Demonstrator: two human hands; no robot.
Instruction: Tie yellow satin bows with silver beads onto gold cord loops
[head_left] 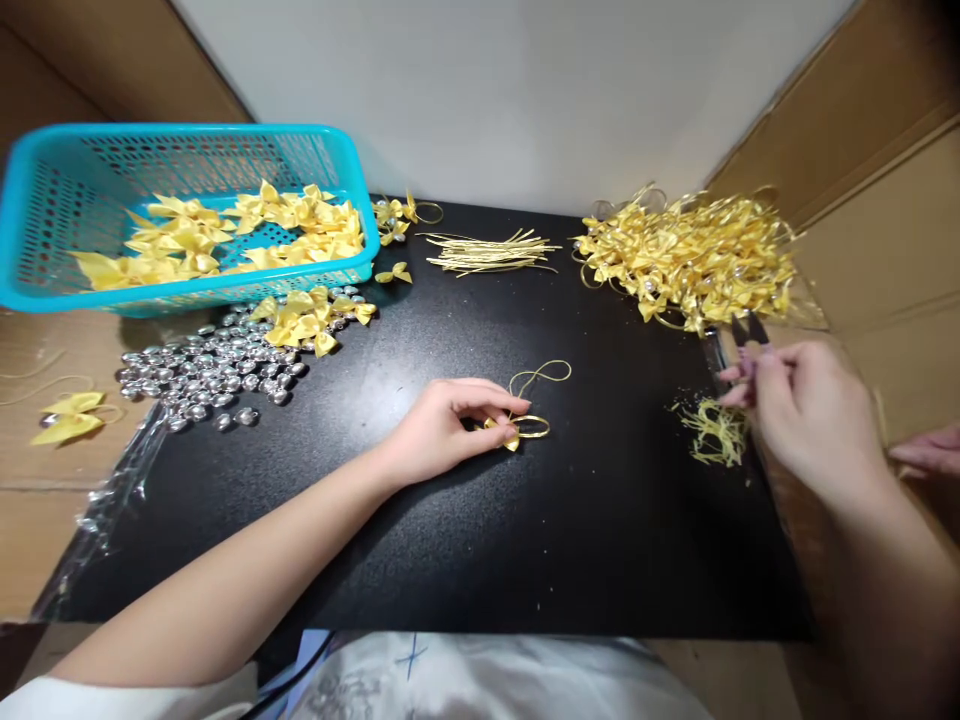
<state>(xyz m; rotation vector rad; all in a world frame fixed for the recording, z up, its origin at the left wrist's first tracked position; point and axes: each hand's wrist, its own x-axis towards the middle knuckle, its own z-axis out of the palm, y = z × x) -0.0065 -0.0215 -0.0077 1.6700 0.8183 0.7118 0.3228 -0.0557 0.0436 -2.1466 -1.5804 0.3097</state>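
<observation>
My left hand (pixel 461 425), thumb and fingers pinched together, holds a small yellow ribbon bow (pixel 512 440) low over the middle of the black table. A gold cord loop (pixel 535 428) sticks out to the right of the bow, and a thin cord tail (pixel 541 372) curls above it. At the table's right side, my right hand (pixel 806 400) is closed around small thread snips (pixel 750 330), their dark blades pointing away from me. Just left of that hand lies a small heap of yellow cord clippings (pixel 716 432).
A turquoise basket (pixel 187 292) of yellow bows stands at the left. Silver beads (pixel 214 370) lie before it. Cut gold cords (pixel 491 252) lie at the back, beside a big pile of looped bows (pixel 690 255). Another person's hand (pixel 930 450) shows at the right edge.
</observation>
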